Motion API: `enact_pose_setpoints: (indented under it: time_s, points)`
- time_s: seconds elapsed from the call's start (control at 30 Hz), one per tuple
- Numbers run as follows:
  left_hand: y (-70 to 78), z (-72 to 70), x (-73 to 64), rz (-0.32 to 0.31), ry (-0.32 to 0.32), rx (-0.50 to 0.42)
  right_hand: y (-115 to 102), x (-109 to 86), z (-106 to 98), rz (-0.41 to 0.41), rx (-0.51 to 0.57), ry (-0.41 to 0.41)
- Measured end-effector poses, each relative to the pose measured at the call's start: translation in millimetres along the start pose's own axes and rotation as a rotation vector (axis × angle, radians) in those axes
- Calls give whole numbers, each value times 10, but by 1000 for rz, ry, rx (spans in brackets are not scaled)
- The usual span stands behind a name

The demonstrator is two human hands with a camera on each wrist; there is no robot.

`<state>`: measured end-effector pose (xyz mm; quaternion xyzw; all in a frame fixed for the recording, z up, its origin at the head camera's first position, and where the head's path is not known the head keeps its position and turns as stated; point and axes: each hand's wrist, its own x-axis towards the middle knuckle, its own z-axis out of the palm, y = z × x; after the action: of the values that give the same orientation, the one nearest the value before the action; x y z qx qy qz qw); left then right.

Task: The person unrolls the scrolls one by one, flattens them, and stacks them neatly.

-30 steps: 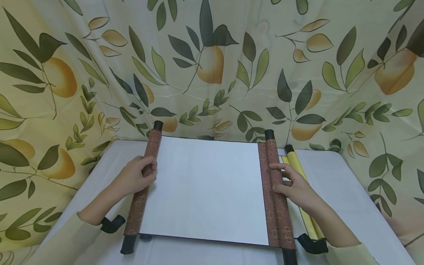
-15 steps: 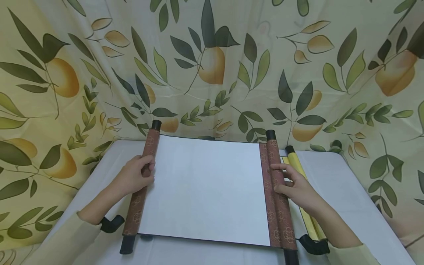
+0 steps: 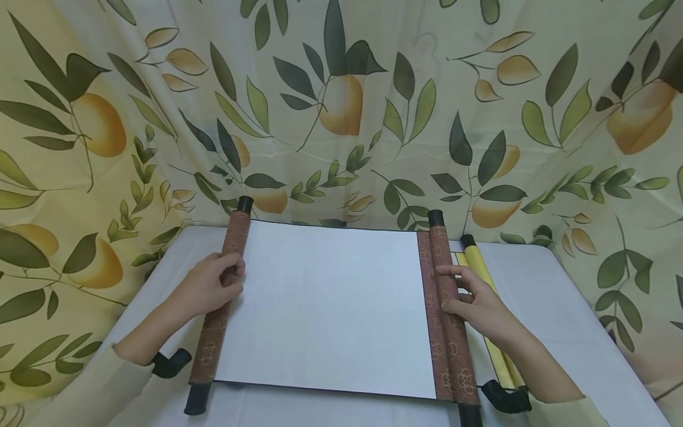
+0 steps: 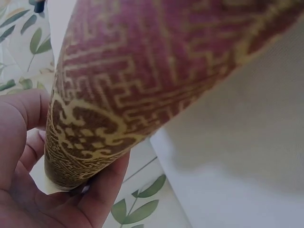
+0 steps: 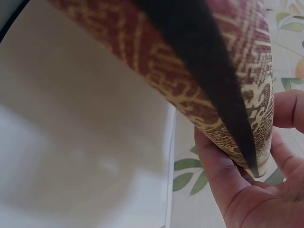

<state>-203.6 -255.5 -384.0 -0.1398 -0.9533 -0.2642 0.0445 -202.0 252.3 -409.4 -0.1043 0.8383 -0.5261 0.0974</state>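
Note:
A scroll with a blank white sheet [image 3: 331,308] lies partly unrolled between my hands in the head view. Its left roll [image 3: 208,347], red-brown with a gold pattern and black end knobs, is gripped by my left hand [image 3: 205,286]. In the left wrist view, thumb and fingers curl round that roll [image 4: 118,71]. The right roll [image 3: 460,353] matches it and has a patterned border strip beside it. My right hand [image 3: 477,303] holds it near the middle, fingers on both sides. A dark band runs along this roll [image 5: 161,66] in the right wrist view.
A yellow roll [image 3: 480,267] with a black end lies right of the scroll, partly behind my right hand. White cloth covers the table [image 3: 539,308]. Behind it hangs a leaf-and-fruit patterned curtain [image 3: 341,160]. Black straps [image 3: 172,363] sit at both wrists.
My left hand and the left roll have shifted left, so more of the white sheet shows. The right hand and right roll stay almost in place.

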Motion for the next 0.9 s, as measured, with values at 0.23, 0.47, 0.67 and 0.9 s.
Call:
enact_pose_setpoints:
  time_s: [0.23, 0.47, 0.67, 0.9]
  points:
    - [-39, 18, 16, -28, -3, 23, 20, -5, -21, -6, -12, 8]
    - [-45, 11, 12, -33, -10, 36, 29, -28, -26, 5, -12, 15]
    - [-60, -10, -18, -43, -14, 46, 40, -40, -26, 0, -13, 16]
    - [-115, -53, -44, -23, -2, 44, 25, -47, -27, 8, -25, 18]
